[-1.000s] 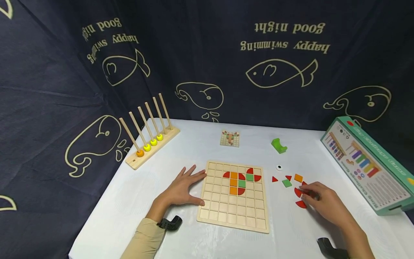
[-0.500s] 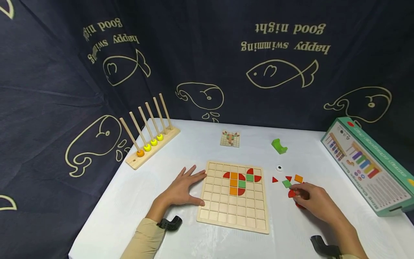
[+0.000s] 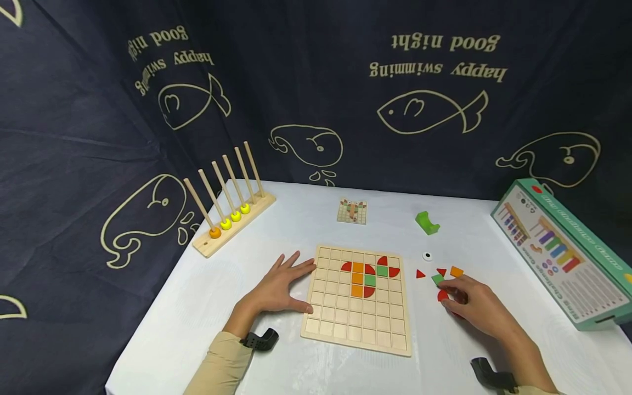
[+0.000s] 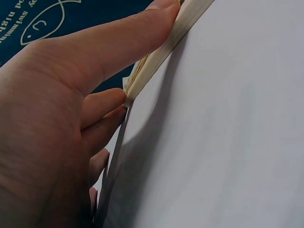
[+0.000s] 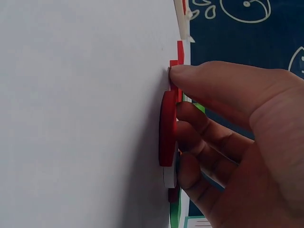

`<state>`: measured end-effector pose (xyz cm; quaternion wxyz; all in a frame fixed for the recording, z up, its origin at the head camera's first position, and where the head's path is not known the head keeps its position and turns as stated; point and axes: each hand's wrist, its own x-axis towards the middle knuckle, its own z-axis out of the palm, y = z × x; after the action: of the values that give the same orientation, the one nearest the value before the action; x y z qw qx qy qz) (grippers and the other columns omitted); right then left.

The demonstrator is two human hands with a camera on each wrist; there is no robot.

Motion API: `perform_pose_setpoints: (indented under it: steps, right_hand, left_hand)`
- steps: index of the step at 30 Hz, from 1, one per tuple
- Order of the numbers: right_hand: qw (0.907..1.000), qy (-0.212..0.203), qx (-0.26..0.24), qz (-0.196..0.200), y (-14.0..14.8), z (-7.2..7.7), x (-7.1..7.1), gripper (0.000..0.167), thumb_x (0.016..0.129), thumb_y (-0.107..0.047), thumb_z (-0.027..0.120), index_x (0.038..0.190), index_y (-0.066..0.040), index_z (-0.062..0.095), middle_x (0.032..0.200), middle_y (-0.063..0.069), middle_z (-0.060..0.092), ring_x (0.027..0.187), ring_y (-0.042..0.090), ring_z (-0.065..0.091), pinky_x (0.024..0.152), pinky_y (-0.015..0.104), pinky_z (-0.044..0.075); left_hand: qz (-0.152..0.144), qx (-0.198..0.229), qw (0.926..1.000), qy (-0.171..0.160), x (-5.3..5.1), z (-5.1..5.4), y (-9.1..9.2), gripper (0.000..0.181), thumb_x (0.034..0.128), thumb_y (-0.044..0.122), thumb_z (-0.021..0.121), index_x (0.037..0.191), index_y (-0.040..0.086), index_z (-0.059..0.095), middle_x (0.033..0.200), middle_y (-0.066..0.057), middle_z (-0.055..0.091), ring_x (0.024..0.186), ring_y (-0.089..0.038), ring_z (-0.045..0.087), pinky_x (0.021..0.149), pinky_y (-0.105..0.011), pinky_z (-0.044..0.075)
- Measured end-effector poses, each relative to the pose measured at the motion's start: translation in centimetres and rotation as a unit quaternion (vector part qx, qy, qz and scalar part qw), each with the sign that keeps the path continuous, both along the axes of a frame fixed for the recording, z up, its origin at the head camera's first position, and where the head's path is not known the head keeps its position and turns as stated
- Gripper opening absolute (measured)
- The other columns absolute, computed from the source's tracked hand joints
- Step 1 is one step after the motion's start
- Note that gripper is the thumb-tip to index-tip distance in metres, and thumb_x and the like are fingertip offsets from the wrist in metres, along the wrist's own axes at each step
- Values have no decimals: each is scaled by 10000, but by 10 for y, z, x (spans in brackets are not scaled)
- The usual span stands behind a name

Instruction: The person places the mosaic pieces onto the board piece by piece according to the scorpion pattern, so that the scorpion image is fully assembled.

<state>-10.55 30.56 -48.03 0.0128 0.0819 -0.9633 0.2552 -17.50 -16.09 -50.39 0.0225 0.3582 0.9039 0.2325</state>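
Note:
In the head view, the left hand (image 3: pixel 277 286) lies with fingers spread at the left edge of a wooden grid board (image 3: pixel 340 318). Its thumb and fingertips touch that edge, which the left wrist view shows too. Red, orange and green tiles fill some of the board's upper squares. To the right of the board, the right hand (image 3: pixel 476 304) pinches a red quarter-circle tile (image 3: pixel 442 295) between thumb and fingers, low over the table. Close by lie a green square tile (image 3: pixel 437 280) and an orange square tile (image 3: pixel 456 271). Another red tile (image 5: pixel 167 128) is nearer the right wrist camera.
A small pattern card (image 3: pixel 352 212) lies behind the board. At the back left stands a peg rack (image 3: pixel 234 225) with rings. A green curved block (image 3: pixel 427 223), a white disc (image 3: pixel 427 256) and a red triangle (image 3: pixel 420 274) lie to the right, before a green box (image 3: pixel 558 252).
My right hand has moved left from the red tiles, bringing a red quarter-circle tile close to the green square. The left hand stays at the board's edge.

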Motion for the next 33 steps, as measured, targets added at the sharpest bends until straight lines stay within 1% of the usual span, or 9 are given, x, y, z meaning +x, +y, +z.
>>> perform_pose_setpoints:
  steps: [4,8,13,16,18,21,26,30,33]
  right_hand:
    - [10000,-2,-8,-19,-1,1,-1,344,775,-158,796,1104,-109,709,816,-28,535,742,159,476,579,250,397]
    - [9999,53,56,-141,-2,3,-4,338,800,-181,777,1112,-78,701,841,-23,561,760,170,484,607,280,419]
    - [9987,198,184,-436,-8,4,-12,385,827,-250,757,1131,-26,682,875,26,586,769,197,496,647,348,424]
    - [9975,196,275,-627,-14,3,-17,408,825,-278,757,1135,-25,680,908,51,599,772,208,503,652,372,424]
    - [9968,190,338,-695,-16,2,-20,391,820,-260,756,1129,-30,684,919,67,600,774,217,509,653,383,426]
    - [9968,183,333,-708,-19,0,-23,337,816,-206,747,1095,-25,694,961,105,594,792,241,523,666,420,450]
    - [9971,180,282,-681,-20,-1,-26,280,799,-147,728,1046,-17,701,1023,152,583,854,291,540,747,513,472]
    - [9974,159,293,-643,-22,-1,-26,304,787,-164,735,1054,-23,694,983,128,620,847,278,554,755,513,469]
    - [9979,163,259,-577,-24,-1,-26,317,788,-185,742,1063,-35,697,945,85,620,819,246,546,717,465,464]
  left_hand:
    - [4,-33,10000,6,-1,0,-1,1035,657,733,700,1479,175,410,1528,52,334,1444,-301,126,1148,-523,21]
    - [21,-63,10000,29,-1,0,-2,1036,658,743,689,1480,180,409,1530,58,328,1444,-296,128,1148,-524,25]
    - [27,-18,10000,37,-1,1,-3,1023,661,743,687,1472,179,423,1523,62,342,1440,-303,143,1148,-523,35]
    - [42,-10,10000,35,-1,0,-3,1026,659,754,678,1471,179,426,1522,63,343,1439,-307,145,1148,-526,38]
    - [42,-24,10000,48,-1,0,-2,1028,659,760,670,1472,181,424,1523,64,342,1440,-304,144,1147,-527,39]
    - [40,-49,10000,63,-1,-1,-2,1034,656,762,671,1474,182,420,1525,65,338,1442,-298,137,1147,-529,37]
    - [31,-92,9999,32,-1,-2,-1,1031,657,754,679,1478,190,413,1529,70,331,1445,-284,126,1150,-512,25]
    - [26,-97,9999,26,-1,-2,0,1026,660,744,687,1479,192,411,1528,70,332,1444,-288,128,1150,-508,25]
    - [42,-112,9999,23,-1,-2,0,1027,657,747,687,1480,199,409,1528,78,329,1445,-285,126,1152,-501,20]
